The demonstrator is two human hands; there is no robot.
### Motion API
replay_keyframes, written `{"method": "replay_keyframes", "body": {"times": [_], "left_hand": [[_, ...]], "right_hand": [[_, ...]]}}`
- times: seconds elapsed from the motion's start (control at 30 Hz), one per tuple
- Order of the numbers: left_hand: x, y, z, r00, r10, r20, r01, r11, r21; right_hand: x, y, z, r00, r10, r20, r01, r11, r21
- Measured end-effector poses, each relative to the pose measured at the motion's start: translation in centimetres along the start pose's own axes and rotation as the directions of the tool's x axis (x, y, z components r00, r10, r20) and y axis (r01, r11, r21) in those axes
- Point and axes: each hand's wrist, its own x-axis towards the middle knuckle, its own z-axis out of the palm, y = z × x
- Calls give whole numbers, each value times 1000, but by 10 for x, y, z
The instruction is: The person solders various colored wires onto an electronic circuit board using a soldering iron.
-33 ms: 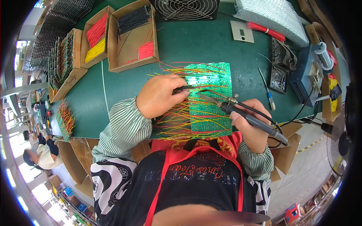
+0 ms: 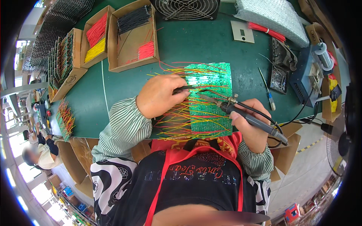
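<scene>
A green circuit board panel lies on the bench in front of me, with many red and yellow wires running off its left side. My left hand is over these wires at the panel's left edge. Its thumb and fingers are closed on a slim black tweezers-like tool, partly hidden by the fingers. My right hand grips a soldering iron with a thin solder-feed tube clamped along it. The iron's tip is over the panel's upper middle, near the tool's end; I cannot tell whether it touches.
Cardboard boxes of red, yellow and black wires stand at the far left, beside a box of upright boards. A fan is at the back. Rightward are a screwdriver, a metal tray and a blue soldering station.
</scene>
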Motion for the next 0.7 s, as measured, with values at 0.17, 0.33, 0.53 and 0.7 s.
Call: {"method": "replay_keyframes", "body": {"times": [0.17,0.33,0.53,0.7], "left_hand": [[1,-1,-2,1000,-1,7,1,1000,8],[2,-1,-3,999,-26,34,26,1000,10],[3,-1,-4,998,-23,53,22,1000,17],[2,0,-2,999,-28,44,27,1000,13]], "right_hand": [[3,-1,4,1000,13,10,-14,1000,28],[6,0,4,1000,8,8,-8,1000,-14],[3,-2,1,1000,-12,-6,12,1000,1],[0,-6,-7,1000,-17,-10,17,1000,-5]]}}
